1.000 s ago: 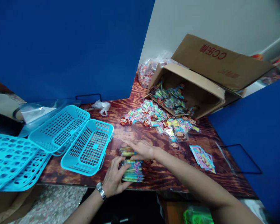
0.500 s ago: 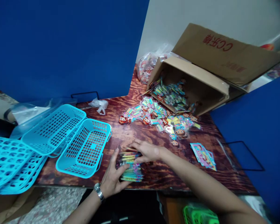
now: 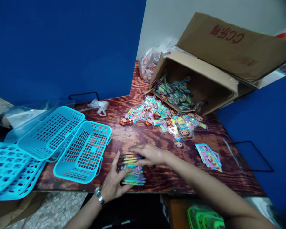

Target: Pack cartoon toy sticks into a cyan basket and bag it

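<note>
A row of colorful, clear-wrapped packets [image 3: 133, 173] lies on the wooden table near its front edge. My left hand [image 3: 115, 178], with a metal watch on the wrist, curves round the left side of the row, its thumb over the packets. From the right, my right hand [image 3: 150, 154] rests against the back and right side of the same row, fingers bent over its far end. Beyond my hands is a loose pile of similar packets [image 3: 157, 116] with cartoon heads, spilling from the mouth of a tipped cardboard box [image 3: 200, 65].
Blue baskets [image 3: 84, 152] stand at the left beside stacked perforated blue trays [image 3: 7, 168]. Cards [image 3: 209, 157] lie at the right. Behind are a filled clear bag [image 3: 149, 65], a crumpled white bag [image 3: 98, 105] and blue panels [image 3: 62, 47]. A green basket [image 3: 203, 219] sits below the table edge.
The camera view has shifted slightly. Both hands stay around the row of packets, nearly in the same pose.
</note>
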`<state>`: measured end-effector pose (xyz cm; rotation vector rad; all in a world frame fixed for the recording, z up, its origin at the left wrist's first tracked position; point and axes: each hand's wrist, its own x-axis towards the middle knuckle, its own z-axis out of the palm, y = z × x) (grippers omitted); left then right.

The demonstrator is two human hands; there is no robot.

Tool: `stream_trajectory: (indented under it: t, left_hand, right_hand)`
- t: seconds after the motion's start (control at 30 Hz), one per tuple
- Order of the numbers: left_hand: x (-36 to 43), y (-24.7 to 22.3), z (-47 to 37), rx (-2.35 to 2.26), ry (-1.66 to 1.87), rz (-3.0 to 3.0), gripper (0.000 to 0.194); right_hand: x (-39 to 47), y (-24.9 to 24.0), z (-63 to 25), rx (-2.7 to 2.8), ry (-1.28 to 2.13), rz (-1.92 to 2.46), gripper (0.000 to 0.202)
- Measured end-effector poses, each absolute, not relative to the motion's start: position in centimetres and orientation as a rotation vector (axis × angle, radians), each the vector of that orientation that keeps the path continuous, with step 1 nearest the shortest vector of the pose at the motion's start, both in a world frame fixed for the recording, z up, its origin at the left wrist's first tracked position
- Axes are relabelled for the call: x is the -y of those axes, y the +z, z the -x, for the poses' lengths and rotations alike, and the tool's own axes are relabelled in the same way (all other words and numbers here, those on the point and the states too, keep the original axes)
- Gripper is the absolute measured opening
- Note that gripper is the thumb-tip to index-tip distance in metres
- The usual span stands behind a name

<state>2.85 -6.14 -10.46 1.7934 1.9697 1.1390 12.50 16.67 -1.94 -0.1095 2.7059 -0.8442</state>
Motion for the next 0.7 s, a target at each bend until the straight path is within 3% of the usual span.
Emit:
stream_trajectory:
  t: [0.2,0.37,0.53,0.7]
  left_hand:
    - [5.8,-9.9,-2.8,-1.965,1.108,-1.759,0.048]
    - [6.0,-9.6,-3.2,-1.994,1.099,-1.731,0.050]
    - [5.5,-11.6,-3.4,-1.920,1.029,-1.570,0.068]
    - [4.9,-12.0,-1.8,-1.948,0.942,-1.405,0.036]
  right_hand:
    - [-16.6,-2.2,-12.6,-2.704,-0.796,0.073,0.042]
    - [-16.2,-1.9,-12.6,-2.685,-0.860,0.001,0.046]
    - [-15.1,-4.1,-12.9,-2.703,-0.879,-0.200,0.033]
    - [-15.9,-8.6,-13.0,-3.012,-0.768,-0.223,0.025]
